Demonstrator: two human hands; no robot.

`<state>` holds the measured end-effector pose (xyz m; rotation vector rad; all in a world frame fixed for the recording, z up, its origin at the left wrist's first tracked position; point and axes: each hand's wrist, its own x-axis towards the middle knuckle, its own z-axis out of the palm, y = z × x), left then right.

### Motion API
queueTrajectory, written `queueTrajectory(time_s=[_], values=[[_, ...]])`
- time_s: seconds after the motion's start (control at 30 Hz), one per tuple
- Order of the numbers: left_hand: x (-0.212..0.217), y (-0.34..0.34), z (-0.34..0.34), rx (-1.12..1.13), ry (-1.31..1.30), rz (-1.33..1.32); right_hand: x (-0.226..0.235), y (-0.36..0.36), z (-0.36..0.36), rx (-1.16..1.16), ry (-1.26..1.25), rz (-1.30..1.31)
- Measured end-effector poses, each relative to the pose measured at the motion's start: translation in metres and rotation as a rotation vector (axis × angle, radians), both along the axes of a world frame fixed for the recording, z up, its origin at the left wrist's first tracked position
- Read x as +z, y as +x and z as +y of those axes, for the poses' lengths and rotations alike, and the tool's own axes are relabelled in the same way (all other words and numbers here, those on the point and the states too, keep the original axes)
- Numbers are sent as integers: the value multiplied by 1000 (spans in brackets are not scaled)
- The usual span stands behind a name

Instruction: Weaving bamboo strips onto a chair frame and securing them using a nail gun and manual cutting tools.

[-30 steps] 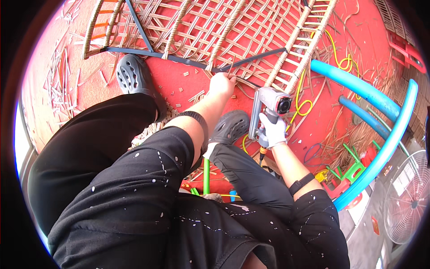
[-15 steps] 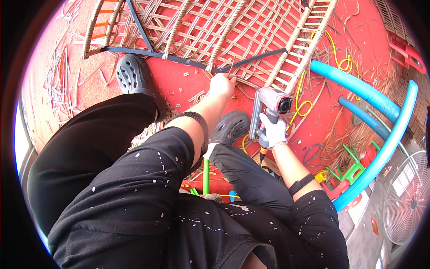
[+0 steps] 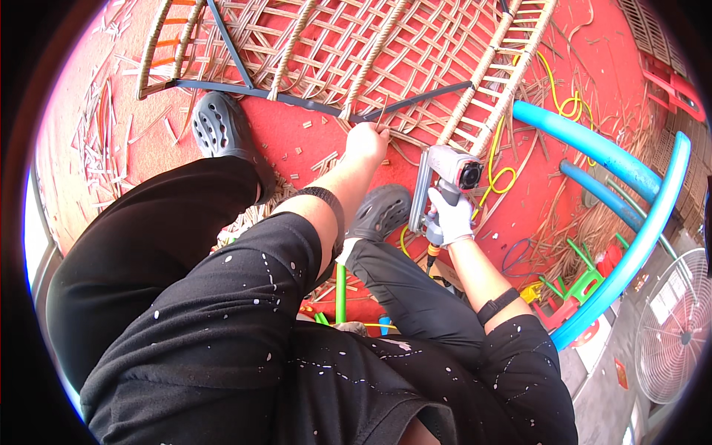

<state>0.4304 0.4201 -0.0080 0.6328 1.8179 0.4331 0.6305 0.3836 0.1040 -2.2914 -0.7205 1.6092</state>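
A woven rattan-like furniture frame (image 3: 308, 107), with a dark metal edge and wrapped rails, lies across the far side in front of me. My bare left hand (image 3: 366, 142) is closed at the middle of its near edge, pinching a thin strand (image 3: 382, 115) that runs up over the dark bar. To the right, my white-gloved right hand (image 3: 454, 219) wraps the handle of a grey pneumatic staple gun (image 3: 454, 165), an air hose fitting at its lower end. The gun stays apart from my left hand, near the frame's right rail. Its trigger is hidden by my fingers.
Cut strips (image 3: 100, 133) litter the red floor covering. A yellow hose (image 3: 504, 178) loops beside the frame. Blue curved tubes (image 3: 593, 144) stand at the right, near a small green-and-red stool (image 3: 582, 285) and a round fan (image 3: 675, 326). My clog-shod feet flank my left hand.
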Motion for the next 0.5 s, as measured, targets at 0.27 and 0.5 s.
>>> queueTrajectory(time_s=[0.27, 0.5], values=[[0, 0, -1, -30, 18, 12, -2, 1, 0, 0, 13, 17], [-1, 0, -2, -18, 35, 18, 2, -3, 3, 40, 24, -27]])
